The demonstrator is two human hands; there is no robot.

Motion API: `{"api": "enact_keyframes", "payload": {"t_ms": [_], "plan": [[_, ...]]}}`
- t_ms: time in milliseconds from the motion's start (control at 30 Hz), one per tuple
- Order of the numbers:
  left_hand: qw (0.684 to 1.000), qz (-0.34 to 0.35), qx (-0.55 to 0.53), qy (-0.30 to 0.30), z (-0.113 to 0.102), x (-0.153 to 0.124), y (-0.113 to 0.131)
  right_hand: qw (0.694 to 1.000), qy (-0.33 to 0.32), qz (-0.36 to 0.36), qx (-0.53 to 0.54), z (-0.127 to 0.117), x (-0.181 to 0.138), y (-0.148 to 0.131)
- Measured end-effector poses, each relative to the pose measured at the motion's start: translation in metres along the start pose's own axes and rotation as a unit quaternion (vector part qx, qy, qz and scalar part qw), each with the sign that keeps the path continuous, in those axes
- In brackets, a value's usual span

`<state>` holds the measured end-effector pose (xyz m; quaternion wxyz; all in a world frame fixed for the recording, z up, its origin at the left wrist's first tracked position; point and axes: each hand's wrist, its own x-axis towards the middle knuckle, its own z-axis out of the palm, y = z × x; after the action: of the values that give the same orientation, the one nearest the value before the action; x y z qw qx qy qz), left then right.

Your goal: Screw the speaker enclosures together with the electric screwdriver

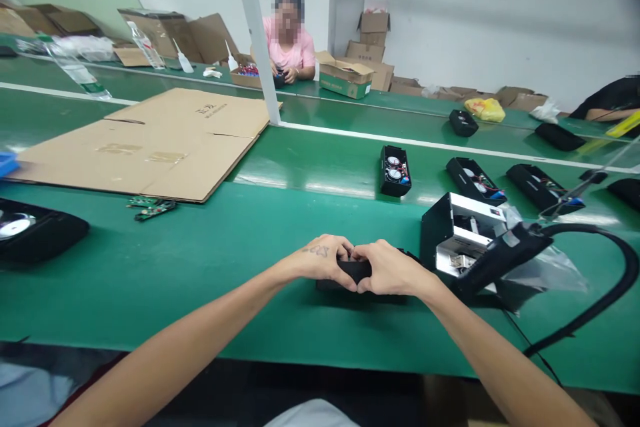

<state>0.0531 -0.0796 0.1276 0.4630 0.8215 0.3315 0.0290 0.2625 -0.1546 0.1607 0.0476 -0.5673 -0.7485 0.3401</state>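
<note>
- The grip is closed at both hands: left hand [317, 259] and right hand [393, 269] pinch one black casing [356, 271] between thumbs and curled fingers.
- The thumb tips nearly meet on the casing's near side; the fingers bend over its top, backs of the hands upward, partly hiding it.
- The left forearm [200, 340] and right forearm [485, 340] slant inward from the lower corners.
- The casing is low over the green table [270, 327], near its front edge; whether it rests there is hard to tell.
- Just right of the right hand stand a black-and-silver machine [463, 217] and a black tool [500, 260] with a thick cable.
- Further left lie small circuit boards [155, 208], beside a flattened cardboard sheet [170, 137].
- Beyond the machine, uncovered black housings [475, 181] lie in a row.
- Farthest, a co-worker in pink [293, 53] sits with both hands on a dark object [280, 79].
</note>
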Motion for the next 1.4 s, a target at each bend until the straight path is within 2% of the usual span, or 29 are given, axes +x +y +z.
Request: {"api": "enact_keyframes", "payload": {"t_ms": [233,667,1100,1400], "plan": [[1.0,0.0,-0.02,-0.023,0.007,-0.003,-0.002,1.0,-0.005,-0.001,0.019,0.007,0.002,-0.002],[0.998,0.016,-0.024,-0.051,0.003,-0.002,0.0,0.997,0.029,-0.055,0.039,0.013,-0.006,-0.003],[0.998,0.036,-0.006,-0.057,0.004,0.0,-0.004,1.0,0.002,0.021,0.0,0.013,-0.006,-0.017],[0.996,0.077,0.023,-0.034,0.014,-0.003,-0.014,0.998,0.04,0.028,-0.048,0.037,-0.009,-0.015]]}}
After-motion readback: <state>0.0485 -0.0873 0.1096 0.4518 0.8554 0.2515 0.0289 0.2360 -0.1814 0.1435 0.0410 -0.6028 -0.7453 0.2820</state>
